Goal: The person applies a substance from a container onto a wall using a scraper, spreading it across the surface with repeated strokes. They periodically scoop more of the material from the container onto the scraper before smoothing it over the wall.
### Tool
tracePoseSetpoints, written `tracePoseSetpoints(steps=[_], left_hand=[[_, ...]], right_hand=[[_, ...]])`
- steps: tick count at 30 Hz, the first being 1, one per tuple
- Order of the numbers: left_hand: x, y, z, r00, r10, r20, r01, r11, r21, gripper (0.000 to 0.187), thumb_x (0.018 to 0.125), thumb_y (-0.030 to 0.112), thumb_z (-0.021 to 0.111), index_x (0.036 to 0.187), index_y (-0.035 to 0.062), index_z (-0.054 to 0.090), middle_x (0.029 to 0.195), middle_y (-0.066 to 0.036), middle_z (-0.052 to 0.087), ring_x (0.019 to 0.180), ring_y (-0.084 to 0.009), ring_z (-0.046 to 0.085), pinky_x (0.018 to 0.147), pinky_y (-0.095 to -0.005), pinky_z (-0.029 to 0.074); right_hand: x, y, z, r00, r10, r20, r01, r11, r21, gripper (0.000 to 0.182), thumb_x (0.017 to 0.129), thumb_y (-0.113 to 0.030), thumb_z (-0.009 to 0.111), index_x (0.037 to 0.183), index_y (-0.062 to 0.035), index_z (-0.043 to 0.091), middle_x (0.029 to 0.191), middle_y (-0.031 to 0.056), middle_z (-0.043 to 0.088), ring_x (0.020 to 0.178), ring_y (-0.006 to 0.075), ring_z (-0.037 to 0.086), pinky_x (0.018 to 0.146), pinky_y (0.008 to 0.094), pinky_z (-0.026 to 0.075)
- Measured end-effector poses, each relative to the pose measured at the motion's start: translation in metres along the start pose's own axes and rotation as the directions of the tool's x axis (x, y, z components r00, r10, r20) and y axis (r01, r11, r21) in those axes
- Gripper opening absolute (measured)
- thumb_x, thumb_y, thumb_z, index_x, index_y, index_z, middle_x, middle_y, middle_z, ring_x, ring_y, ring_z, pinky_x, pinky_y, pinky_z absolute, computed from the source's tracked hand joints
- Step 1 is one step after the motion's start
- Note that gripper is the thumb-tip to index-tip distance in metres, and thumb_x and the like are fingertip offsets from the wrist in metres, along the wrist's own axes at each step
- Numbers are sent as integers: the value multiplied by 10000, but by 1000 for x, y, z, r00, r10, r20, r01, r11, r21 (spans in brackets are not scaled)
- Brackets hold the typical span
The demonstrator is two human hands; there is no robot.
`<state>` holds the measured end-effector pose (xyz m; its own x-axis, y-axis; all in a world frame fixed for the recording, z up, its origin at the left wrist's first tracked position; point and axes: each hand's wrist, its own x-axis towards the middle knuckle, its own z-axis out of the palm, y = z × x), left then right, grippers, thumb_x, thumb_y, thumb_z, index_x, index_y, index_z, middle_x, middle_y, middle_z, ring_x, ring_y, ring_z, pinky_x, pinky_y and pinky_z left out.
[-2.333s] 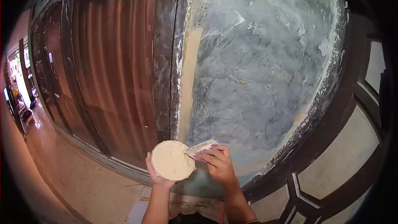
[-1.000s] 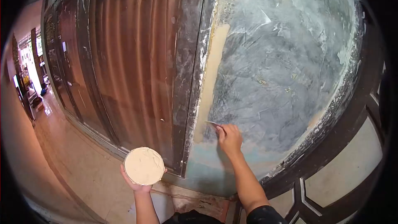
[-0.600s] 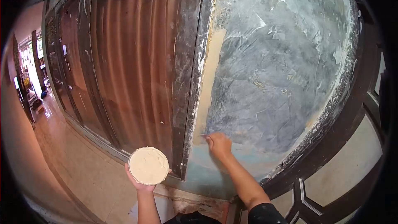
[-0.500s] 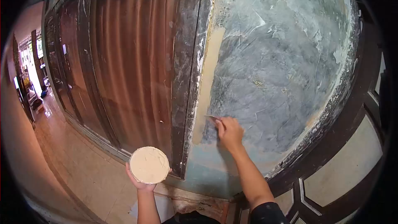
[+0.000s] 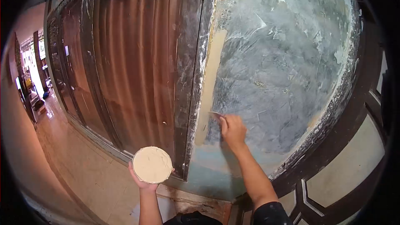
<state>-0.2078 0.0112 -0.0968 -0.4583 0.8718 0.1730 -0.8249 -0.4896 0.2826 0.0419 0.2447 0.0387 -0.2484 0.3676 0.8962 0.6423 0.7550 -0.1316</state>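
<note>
My right hand (image 5: 234, 132) is closed around the handle of a putty knife (image 5: 216, 115), its blade at the right edge of a beige putty strip (image 5: 211, 77). That strip runs down the grey wall (image 5: 271, 66) beside the dark wooden frame. Lower down, my left hand (image 5: 142, 182) holds up a round tub of putty (image 5: 152, 164) from beneath, its fingers around the sides. Cream-coloured putty fills the tub nearly to the rim, with a rough surface.
A dark framed door or window with a brown curtain (image 5: 133, 66) stands left of the wall. Dark panelled woodwork (image 5: 346, 171) lies at the right. Below is a tiled floor (image 5: 89, 175), leading to a bright opening at the far left.
My right hand and the putty knife have moved slightly up along the strip. The left hand still holds the tub in nearly the same place; the view has shifted slightly.
</note>
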Motion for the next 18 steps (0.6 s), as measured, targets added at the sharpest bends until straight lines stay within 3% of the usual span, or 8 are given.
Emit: tracePoseSetpoints(steps=[3,4,5,6,8,10,12,18], left_hand=[[-2,1,4,1000,-24,17,24,1000,3,835,945,769,384,1538,187,467,1572,-135,462,1363,-498,490,917,-903,395],[-3,3,8,999,-48,-20,44,982,-182,834,945,770,381,1538,189,466,1570,-137,462,1365,-499,489,918,-901,398],[-3,4,11,996,-76,-47,54,931,-361,834,946,771,377,1539,191,465,1569,-139,463,1367,-501,488,918,-900,401],[-2,2,12,998,1,-60,-7,996,-88,828,946,770,373,1538,197,465,1566,-142,465,1363,-506,492,916,-896,411],[0,4,14,999,4,40,-4,1000,-12,839,935,780,379,1535,199,468,1562,-146,467,1355,-506,501,916,-886,426],[-1,7,16,1000,2,23,-2,1000,-8,850,929,787,380,1535,197,467,1560,-148,469,1351,-504,505,915,-881,433],[0,8,15,998,10,60,-12,999,37,882,912,807,377,1538,190,461,1553,-154,476,1350,-500,510,909,-866,449],[-3,5,12,1000,2,-25,-2,1000,-18,899,907,817,377,1549,192,451,1566,-155,467,1365,-499,495,924,-867,434]], right_hand=[[8,-2,-13,994,-21,-109,28,997,68,65,922,-104,707,975,-68,716,903,114,682,818,355,623,705,477,505],[3,-3,-14,994,-48,-100,55,996,74,69,906,-82,715,973,-65,717,902,112,683,817,352,623,707,473,507],[-26,6,10,995,-100,-13,101,991,88,77,912,-130,699,966,-80,721,905,99,691,843,344,637,703,476,525],[-59,4,29,979,-74,192,67,997,46,95,913,-151,700,986,-98,729,916,108,691,853,354,642,724,471,531],[-121,10,66,831,-67,552,82,997,-2,124,924,-248,688,987,-146,719,908,104,678,870,357,657,721,496,541],[-134,9,73,828,-134,544,119,991,63,121,927,-256,684,950,-138,694,885,89,667,854,348,658,677,518,526],[-117,24,80,867,-97,488,124,992,-23,111,930,-244,682,934,-134,698,876,77,675,847,340,659,647,522,515],[33,-1,-26,991,-16,-132,28,996,87,56,944,-111,680,971,-92,726,874,84,682,807,335,630,647,486,497]])
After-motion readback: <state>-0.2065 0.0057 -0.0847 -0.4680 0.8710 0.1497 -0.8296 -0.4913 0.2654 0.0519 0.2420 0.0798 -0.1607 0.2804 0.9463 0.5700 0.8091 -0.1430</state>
